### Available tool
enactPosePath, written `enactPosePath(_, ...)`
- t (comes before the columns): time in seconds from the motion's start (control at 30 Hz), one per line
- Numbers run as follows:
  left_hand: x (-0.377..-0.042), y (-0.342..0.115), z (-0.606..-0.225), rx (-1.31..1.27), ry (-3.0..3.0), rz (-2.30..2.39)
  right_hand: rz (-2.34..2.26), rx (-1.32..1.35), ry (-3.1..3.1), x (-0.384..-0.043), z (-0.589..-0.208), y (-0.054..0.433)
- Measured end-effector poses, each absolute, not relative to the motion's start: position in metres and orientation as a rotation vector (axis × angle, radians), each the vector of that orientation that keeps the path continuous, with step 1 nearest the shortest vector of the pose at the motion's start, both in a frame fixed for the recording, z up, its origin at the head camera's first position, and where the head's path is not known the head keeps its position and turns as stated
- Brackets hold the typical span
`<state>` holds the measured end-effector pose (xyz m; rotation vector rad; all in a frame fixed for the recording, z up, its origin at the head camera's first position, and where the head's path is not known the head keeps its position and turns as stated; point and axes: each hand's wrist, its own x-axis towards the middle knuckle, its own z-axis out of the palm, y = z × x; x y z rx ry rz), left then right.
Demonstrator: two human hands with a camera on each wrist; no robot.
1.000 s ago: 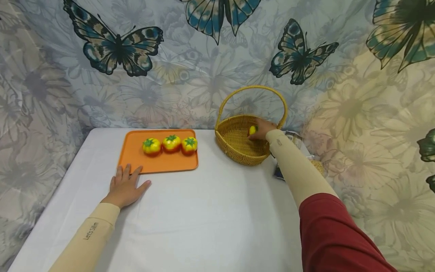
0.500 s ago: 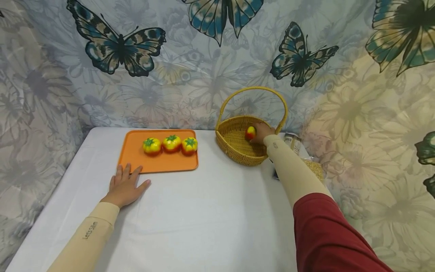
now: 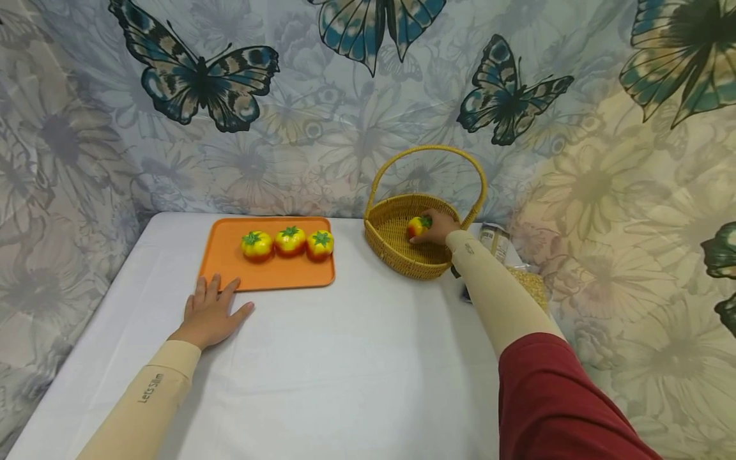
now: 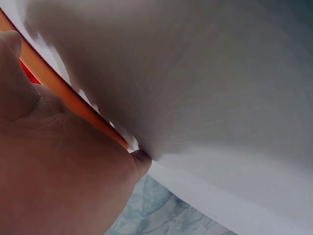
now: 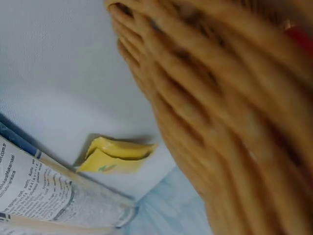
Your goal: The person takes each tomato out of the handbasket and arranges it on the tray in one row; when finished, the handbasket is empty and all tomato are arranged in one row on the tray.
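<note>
In the head view a wicker basket [image 3: 402, 260] with a tall handle stands at the back. My right hand [image 3: 438, 227] reaches into it and grips a yellow-and-red tomato [image 3: 418, 227] with a green leafy top. Whether the tomato touches the basket's bottom I cannot tell. To the left, an orange tray [image 3: 276, 276] bears tomatoes [image 3: 290, 242] of the same kind in a row. My left hand [image 3: 209, 316] lies with spread fingers at the tray's front left edge, fingertips on the rim. The right wrist view shows blurred wicker [image 5: 215, 98]; the held tomato is mostly hidden there.
Right of the basket, partly behind the right arm, lie a printed package [image 3: 496, 241] and a clear bag of small yellowish pieces [image 3: 530, 286]. A small yellow packet [image 5: 117, 155] shows in the right wrist view. Patterned fabric [image 3: 356, 115] hangs behind the white-covered table [image 3: 345, 383].
Inside the basket my right hand has shifted slightly left with the tomato, which has turned so more of its red side and green top show. The left hand has stayed in place.
</note>
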<state>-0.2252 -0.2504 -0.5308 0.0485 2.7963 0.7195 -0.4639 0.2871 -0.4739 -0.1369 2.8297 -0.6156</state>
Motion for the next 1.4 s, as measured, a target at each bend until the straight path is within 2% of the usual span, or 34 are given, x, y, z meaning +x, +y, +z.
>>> enactPosePath(0.17,-0.224,-0.249,-0.529,0.051,2.774,0.737,-0.864,-0.185,2.773,-0.452,-0.455,0.282)
enactPosePath(0.3,-0.225,-0.25,-0.528,0.055,2.771,0.736,-1.032,-0.283,2.761,-0.434,-0.424,0.265)
enactPosePath(0.47,-0.225,-0.254,-0.529,0.055,2.779,0.735,-1.201,-0.448,2.661,-0.398,-0.382,0.218)
enactPosePath(0.6,-0.225,-0.255,-0.53,0.056,2.786,0.73,-1.284,-0.644,2.562,-0.374,-0.371,0.161)
enactPosePath(0.7,-0.226,-0.255,-0.53,0.059,2.795,0.721,-1.232,-0.777,2.535,-0.369,-0.373,0.105)
enactPosePath(0.83,-0.227,-0.253,-0.53,0.054,2.799,0.712,-1.058,-0.929,2.566,-0.379,-0.39,0.023)
enactPosePath(1.07,-0.225,-0.253,-0.53,0.051,2.81,0.713,-0.742,-1.005,2.66,-0.388,-0.424,-0.105)
enactPosePath(1.2,-0.225,-0.251,-0.526,0.037,2.818,0.719,-0.513,-1.005,2.781,-0.387,-0.439,-0.144)
enactPosePath(1.4,-0.225,-0.255,-0.528,0.041,2.839,0.692,-0.25,-1.001,2.871,-0.388,-0.466,-0.168)
